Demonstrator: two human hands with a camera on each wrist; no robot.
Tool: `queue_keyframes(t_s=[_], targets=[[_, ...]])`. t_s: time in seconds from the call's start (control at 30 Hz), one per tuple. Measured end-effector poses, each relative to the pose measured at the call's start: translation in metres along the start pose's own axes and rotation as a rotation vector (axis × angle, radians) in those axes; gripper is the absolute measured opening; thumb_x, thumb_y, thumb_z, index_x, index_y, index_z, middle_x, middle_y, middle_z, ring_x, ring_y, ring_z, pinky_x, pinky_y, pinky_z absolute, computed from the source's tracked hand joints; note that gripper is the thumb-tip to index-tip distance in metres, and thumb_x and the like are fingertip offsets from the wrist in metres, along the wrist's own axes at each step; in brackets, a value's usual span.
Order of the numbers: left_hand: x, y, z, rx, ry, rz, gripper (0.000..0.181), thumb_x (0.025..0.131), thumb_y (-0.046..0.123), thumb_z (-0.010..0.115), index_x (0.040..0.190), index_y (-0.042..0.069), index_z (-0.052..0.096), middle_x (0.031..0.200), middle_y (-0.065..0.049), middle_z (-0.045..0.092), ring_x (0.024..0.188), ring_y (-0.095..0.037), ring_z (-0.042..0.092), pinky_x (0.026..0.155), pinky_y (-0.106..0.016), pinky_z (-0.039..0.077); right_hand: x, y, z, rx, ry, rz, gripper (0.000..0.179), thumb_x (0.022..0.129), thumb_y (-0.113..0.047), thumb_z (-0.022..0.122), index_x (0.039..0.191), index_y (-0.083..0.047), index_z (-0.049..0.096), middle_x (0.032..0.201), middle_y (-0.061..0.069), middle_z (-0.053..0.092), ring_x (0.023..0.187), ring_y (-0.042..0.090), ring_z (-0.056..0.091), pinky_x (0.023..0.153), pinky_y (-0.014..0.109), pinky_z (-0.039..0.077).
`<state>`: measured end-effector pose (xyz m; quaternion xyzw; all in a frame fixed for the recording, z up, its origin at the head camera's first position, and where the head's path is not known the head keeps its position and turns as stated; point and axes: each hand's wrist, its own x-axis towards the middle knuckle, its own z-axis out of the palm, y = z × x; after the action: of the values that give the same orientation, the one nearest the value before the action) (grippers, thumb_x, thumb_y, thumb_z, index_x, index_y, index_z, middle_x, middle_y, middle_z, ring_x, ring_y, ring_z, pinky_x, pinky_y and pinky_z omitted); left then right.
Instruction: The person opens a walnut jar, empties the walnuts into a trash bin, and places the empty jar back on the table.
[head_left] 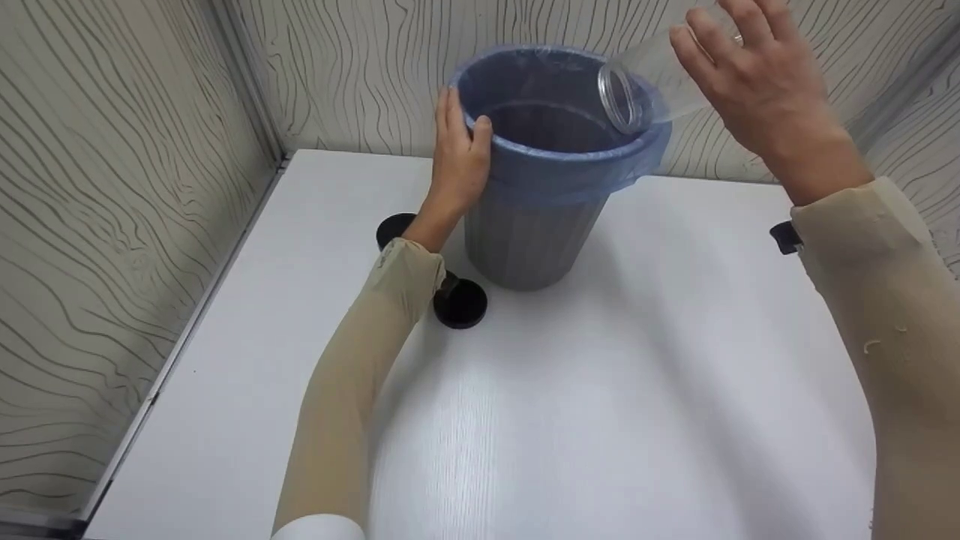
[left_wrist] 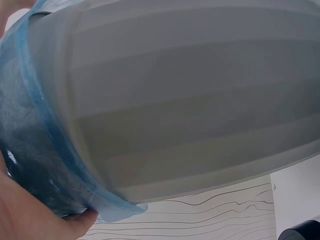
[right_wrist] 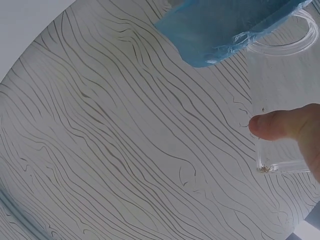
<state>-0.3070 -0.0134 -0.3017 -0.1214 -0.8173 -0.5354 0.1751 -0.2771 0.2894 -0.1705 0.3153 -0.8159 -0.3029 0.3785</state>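
Note:
A grey trash bin (head_left: 536, 240) lined with a blue plastic bag (head_left: 555, 176) stands at the back of the white table. My left hand (head_left: 459, 154) rests against its upper left side, with straight fingers along the bag and the thumb near the rim. My right hand (head_left: 765, 82) grips a clear jar (head_left: 660, 75), tilted with its mouth down over the bin's right rim. In the right wrist view, small brown bits (right_wrist: 265, 169) cling near the bottom of the jar, and my thumb presses on its side. The inside of the bin is dark.
Near my left wrist, two round black pieces that look like lids (head_left: 460, 305) lie on the white table (head_left: 585, 420); one is partly hidden by my arm. Patterned wall panels (head_left: 352, 75) stand close behind the bin and along the left edge.

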Motion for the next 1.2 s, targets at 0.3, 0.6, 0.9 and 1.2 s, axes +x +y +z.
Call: queue_keyframes(t_s=[0.3,0.6,0.9,1.2], targets=[[-0.001,0.000,0.000,0.003,0.017,-0.004,0.064,0.100,0.032,0.032,0.152,0.006,0.004,0.158,-0.007,-0.003,0.141,-0.007,-0.004,0.109,-0.019,0.006,0.006,-0.006,0.001,0.084,0.056,0.004,0.070,0.073,0.005,0.065,0.137,0.001,0.035,0.131,0.023,0.043,0.123,0.042,0.036,0.107,0.046,0.025],[-0.003,0.000,0.001,-0.011,0.015,0.001,0.064,0.100,0.032,0.032,0.152,0.006,0.004,0.158,-0.006,-0.003,0.140,-0.007,-0.003,0.109,-0.019,0.006,0.018,-0.017,0.007,0.103,0.064,0.005,0.066,0.075,0.003,0.065,0.135,0.002,0.036,0.129,0.023,0.044,0.121,0.042,0.037,0.107,0.046,0.026],[-0.005,0.000,0.001,-0.011,0.013,0.004,0.064,0.101,0.032,0.032,0.152,0.006,0.004,0.158,-0.007,-0.003,0.141,-0.008,-0.004,0.110,-0.020,0.006,0.028,-0.030,0.016,0.126,-0.113,0.172,0.076,0.077,-0.011,0.071,0.140,0.001,0.031,0.132,0.025,0.041,0.123,0.043,0.035,0.106,0.050,0.026],[-0.005,0.001,0.002,-0.006,0.016,-0.001,0.063,0.101,0.031,0.032,0.152,0.007,0.005,0.158,-0.007,-0.002,0.141,-0.008,-0.002,0.109,-0.019,0.007,0.031,-0.029,0.023,0.122,-0.230,0.271,0.086,0.073,-0.013,0.076,0.141,0.003,0.026,0.129,0.027,0.040,0.120,0.045,0.033,0.104,0.053,0.025]])
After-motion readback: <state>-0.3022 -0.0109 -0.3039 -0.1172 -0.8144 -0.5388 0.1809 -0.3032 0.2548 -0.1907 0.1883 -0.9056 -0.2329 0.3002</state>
